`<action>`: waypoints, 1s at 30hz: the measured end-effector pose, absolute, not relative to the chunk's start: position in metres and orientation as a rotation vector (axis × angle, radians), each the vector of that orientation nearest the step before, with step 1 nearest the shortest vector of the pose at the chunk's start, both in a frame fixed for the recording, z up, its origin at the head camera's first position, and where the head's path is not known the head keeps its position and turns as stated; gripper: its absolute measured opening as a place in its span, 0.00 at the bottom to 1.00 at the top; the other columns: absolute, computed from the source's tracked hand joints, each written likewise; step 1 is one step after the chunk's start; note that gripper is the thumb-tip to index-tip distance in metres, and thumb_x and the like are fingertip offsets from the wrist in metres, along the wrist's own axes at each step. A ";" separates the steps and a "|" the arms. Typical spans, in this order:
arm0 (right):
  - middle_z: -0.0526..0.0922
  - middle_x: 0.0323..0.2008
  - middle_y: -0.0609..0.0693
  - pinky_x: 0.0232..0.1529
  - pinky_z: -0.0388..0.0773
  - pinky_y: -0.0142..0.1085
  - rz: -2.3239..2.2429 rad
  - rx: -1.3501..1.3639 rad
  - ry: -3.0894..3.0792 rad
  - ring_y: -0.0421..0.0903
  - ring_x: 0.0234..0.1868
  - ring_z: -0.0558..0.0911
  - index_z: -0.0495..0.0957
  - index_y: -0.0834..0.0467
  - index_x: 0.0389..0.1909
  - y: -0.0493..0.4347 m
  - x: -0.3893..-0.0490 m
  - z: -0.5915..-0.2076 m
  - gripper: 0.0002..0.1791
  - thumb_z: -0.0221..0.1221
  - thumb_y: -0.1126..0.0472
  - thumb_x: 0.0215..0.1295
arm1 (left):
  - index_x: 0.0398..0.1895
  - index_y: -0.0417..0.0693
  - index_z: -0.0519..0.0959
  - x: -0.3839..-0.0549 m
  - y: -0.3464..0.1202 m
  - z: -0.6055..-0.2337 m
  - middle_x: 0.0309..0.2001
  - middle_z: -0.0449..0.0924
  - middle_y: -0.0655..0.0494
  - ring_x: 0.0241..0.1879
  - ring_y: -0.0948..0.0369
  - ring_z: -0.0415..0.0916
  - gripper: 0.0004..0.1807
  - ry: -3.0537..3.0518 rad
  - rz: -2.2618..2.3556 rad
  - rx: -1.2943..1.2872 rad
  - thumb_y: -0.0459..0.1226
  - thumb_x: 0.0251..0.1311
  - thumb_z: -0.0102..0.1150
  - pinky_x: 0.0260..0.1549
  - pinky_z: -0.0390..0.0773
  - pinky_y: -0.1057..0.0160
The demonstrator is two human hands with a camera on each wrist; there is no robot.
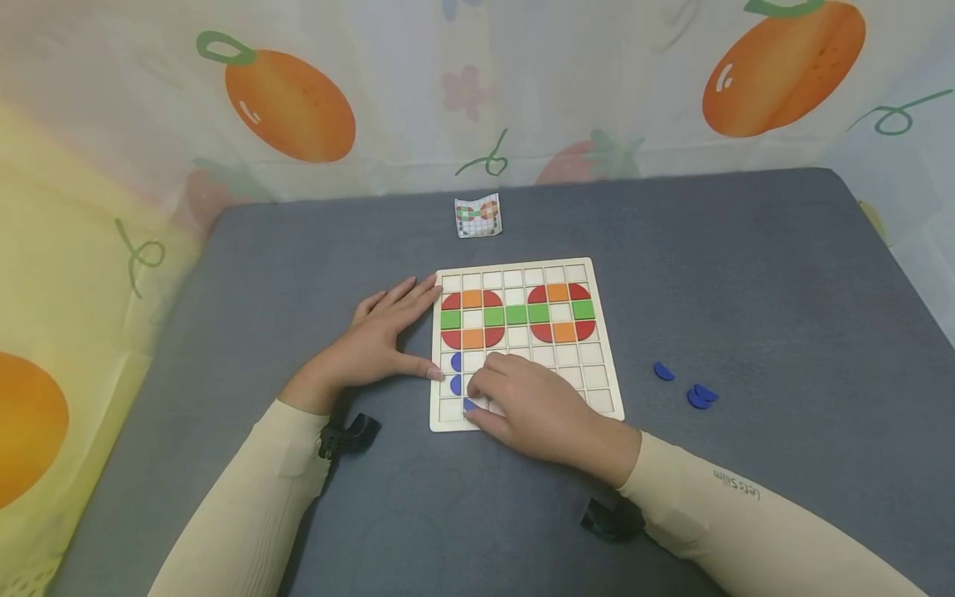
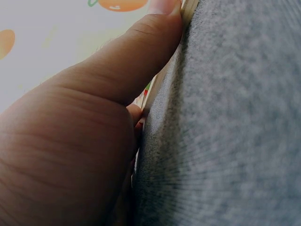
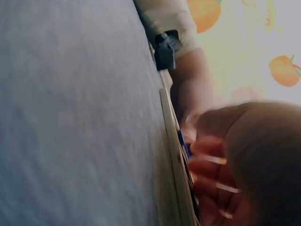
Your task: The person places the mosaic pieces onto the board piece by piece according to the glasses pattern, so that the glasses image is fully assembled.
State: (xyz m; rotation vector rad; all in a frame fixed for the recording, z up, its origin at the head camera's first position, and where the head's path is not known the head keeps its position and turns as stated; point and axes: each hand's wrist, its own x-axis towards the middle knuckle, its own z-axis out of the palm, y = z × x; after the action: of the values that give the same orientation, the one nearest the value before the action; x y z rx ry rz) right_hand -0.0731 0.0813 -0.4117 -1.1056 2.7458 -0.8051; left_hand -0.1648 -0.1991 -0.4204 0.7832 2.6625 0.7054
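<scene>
A square wooden grid board (image 1: 545, 409) lies on the table with red, orange and green pieces set in its upper cells. Two blue half-round pieces (image 1: 456, 385) sit in the left column. My left hand (image 1: 376, 340) is spread with fairly straight fingers, its fingertips and thumb touching the board's left edge. Over the lower part of the board, my right hand (image 1: 533, 406) has its fingers bent and pinches a small blue piece (image 1: 469, 405) near the bottom row. The right hand covers several lower cells. In the right wrist view the fingers are blurred.
Three loose blue half-round pieces (image 1: 664, 371) lie on the grey table (image 1: 746, 282) to the right of the board, two of them overlapping. Behind the board lies a small printed pattern card (image 1: 478, 216). A fruit-print curtain (image 1: 403, 91) hangs along the back.
</scene>
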 end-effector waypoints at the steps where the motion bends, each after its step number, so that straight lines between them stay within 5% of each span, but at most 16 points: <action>1: 0.82 0.41 0.43 0.49 0.81 0.40 -0.858 -1.089 2.721 0.42 0.42 0.80 0.87 0.54 0.50 0.083 -0.074 -0.412 0.14 0.70 0.50 0.75 | 0.91 0.58 0.49 -0.165 -0.199 -0.421 0.89 0.40 0.66 0.86 0.55 0.31 0.70 2.663 0.704 0.784 0.64 0.52 0.82 0.77 0.33 0.37; 8: 0.83 0.44 0.42 0.47 0.80 0.42 -1.442 -0.946 2.334 0.42 0.44 0.80 0.84 0.57 0.60 0.103 -0.080 -0.407 0.17 0.66 0.51 0.79 | 0.91 0.59 0.50 -0.165 -0.200 -0.420 0.89 0.41 0.66 0.86 0.55 0.31 0.69 2.662 0.710 0.786 0.65 0.53 0.82 0.76 0.33 0.37; 13: 0.84 0.56 0.54 0.51 0.82 0.47 -1.717 -0.922 1.960 0.53 0.54 0.84 0.77 0.65 0.70 0.115 -0.085 -0.404 0.27 0.49 0.47 0.89 | 0.91 0.59 0.50 -0.165 -0.201 -0.421 0.89 0.40 0.67 0.86 0.55 0.31 0.69 2.661 0.706 0.789 0.66 0.53 0.81 0.76 0.33 0.36; 19: 0.79 0.63 0.64 0.52 0.83 0.52 -1.881 -0.955 1.721 0.65 0.59 0.82 0.67 0.71 0.75 0.134 -0.094 -0.403 0.42 0.36 0.36 0.89 | 0.91 0.60 0.50 -0.165 -0.200 -0.421 0.89 0.40 0.67 0.86 0.55 0.31 0.69 2.658 0.696 0.792 0.66 0.53 0.80 0.76 0.33 0.36; 30: 0.79 0.64 0.64 0.56 0.78 0.47 -2.009 -0.952 1.679 0.59 0.61 0.81 0.71 0.58 0.77 0.195 -0.107 -0.415 0.35 0.38 0.39 0.87 | 0.91 0.59 0.49 -0.163 -0.200 -0.420 0.89 0.39 0.67 0.86 0.56 0.31 0.69 2.655 0.697 0.783 0.63 0.53 0.83 0.76 0.33 0.37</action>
State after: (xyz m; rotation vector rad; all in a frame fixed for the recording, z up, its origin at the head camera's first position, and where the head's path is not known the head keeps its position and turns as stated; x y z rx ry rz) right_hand -0.1068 0.1952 -0.4151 -0.9521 1.6791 -2.0088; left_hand -0.1633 -0.1995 -0.4198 0.7827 2.6551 0.6972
